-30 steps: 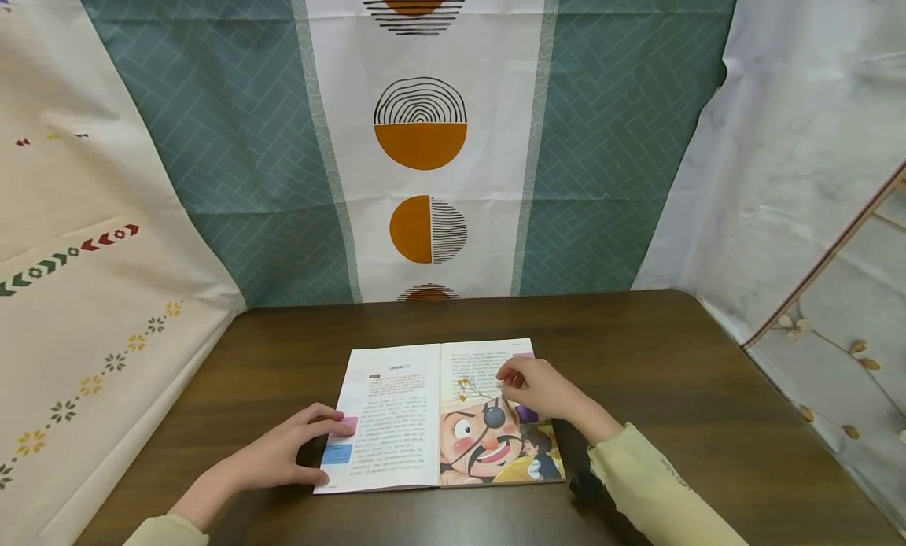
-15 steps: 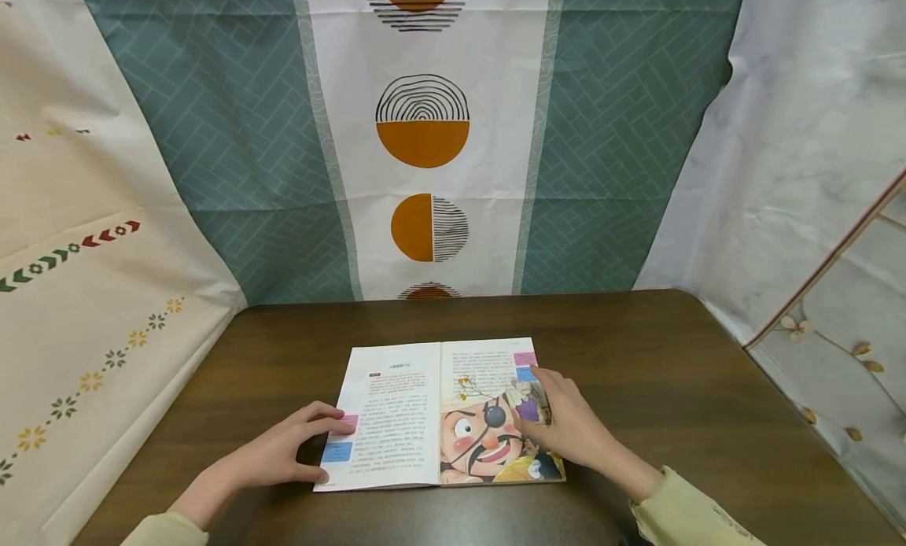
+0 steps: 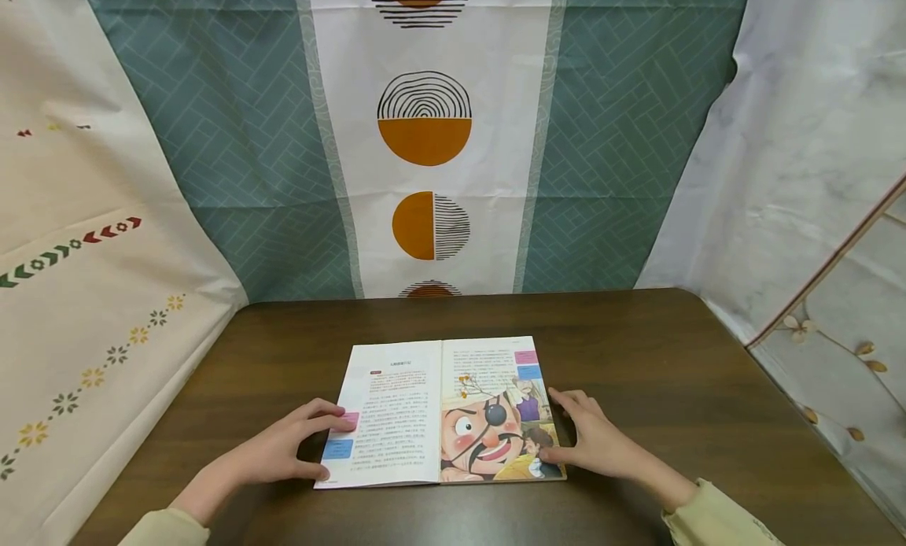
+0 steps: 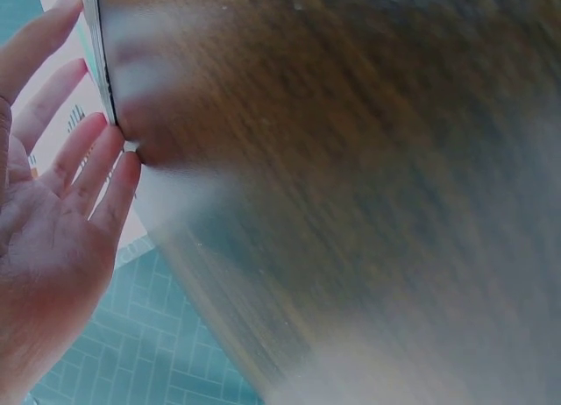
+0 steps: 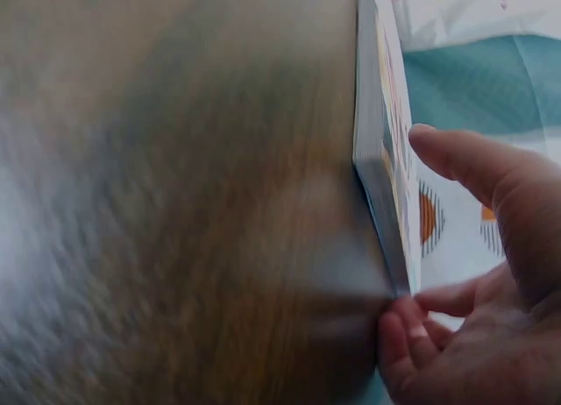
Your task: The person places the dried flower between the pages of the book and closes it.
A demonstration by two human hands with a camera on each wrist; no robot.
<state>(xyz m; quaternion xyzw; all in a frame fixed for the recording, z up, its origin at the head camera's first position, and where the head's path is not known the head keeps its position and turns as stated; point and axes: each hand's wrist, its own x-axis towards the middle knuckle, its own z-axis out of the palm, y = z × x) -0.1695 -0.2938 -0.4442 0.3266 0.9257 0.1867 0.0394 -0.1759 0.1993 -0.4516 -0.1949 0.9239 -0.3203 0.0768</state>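
An open book (image 3: 396,420) lies flat on the table, text on its left page and a cartoon face with an eyepatch on the right one. My left hand (image 3: 286,444) rests at the book's left side, a fingertip by the pink label and the thumb at the lower corner. In the left wrist view the fingers (image 4: 105,195) look nearly straight along the book's edge. At the right edge is my right hand (image 3: 591,436), its thumb on the picture and the other fingertips by the page side. The right wrist view has the thumb (image 5: 456,155) above the page block (image 5: 372,124).
The dark brown wooden table (image 3: 672,373) extends around the book. Behind it hangs a green and white curtain (image 3: 602,137) with orange circles. Patterned cloth (image 3: 106,294) borders the left, and pale marbled cloth (image 3: 800,137) the right.
My right hand has moved from above the right page, down and rightward, to the book's right edge, uncovering the labels and picture. The left hand has stayed in place.
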